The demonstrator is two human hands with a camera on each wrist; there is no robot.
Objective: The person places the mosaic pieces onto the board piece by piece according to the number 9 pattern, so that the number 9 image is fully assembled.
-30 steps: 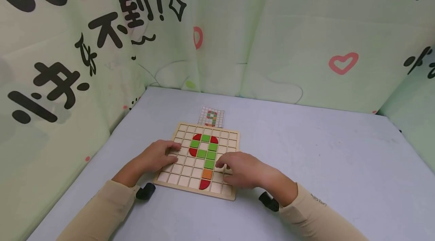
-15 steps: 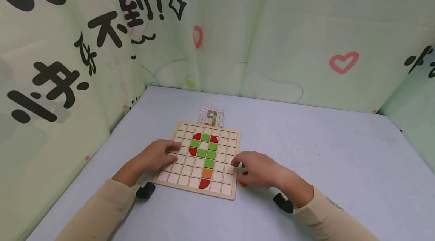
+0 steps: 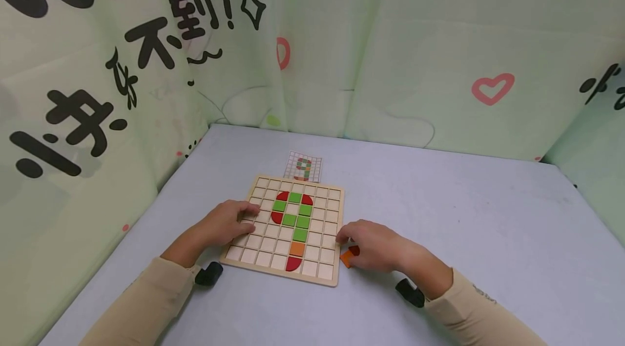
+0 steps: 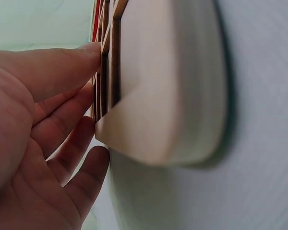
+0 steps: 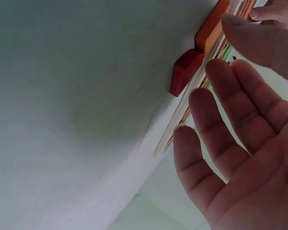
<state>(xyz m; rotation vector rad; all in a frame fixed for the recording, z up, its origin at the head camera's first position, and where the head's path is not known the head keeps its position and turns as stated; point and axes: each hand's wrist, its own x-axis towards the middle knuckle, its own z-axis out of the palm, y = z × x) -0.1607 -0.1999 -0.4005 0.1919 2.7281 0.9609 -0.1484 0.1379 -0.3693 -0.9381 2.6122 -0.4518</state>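
A wooden grid board (image 3: 268, 243) lies on the table with red quarter-round, green square and orange square pieces set in its cells, shaped like a 9. My left hand (image 3: 225, 222) rests on the board's left edge, thumb and fingertips touching its top, as the left wrist view also shows. Off the board's right edge, an orange piece (image 3: 347, 258) and a red piece (image 3: 354, 250) lie side by side on the table. Over them hovers my right hand (image 3: 378, 244), its fingers loosely bent; in the right wrist view nothing is between thumb and fingers.
A small pattern card (image 3: 303, 167) with a similar coloured figure lies behind the board, touching or partly under its far edge. The pale table (image 3: 464, 226) spreads to the right. Printed curtains (image 3: 415, 53) stand along its back and sides.
My right hand has moved right, off the board to just beyond its right edge. The loose orange and red pieces have come into sight there. My left hand has not moved.
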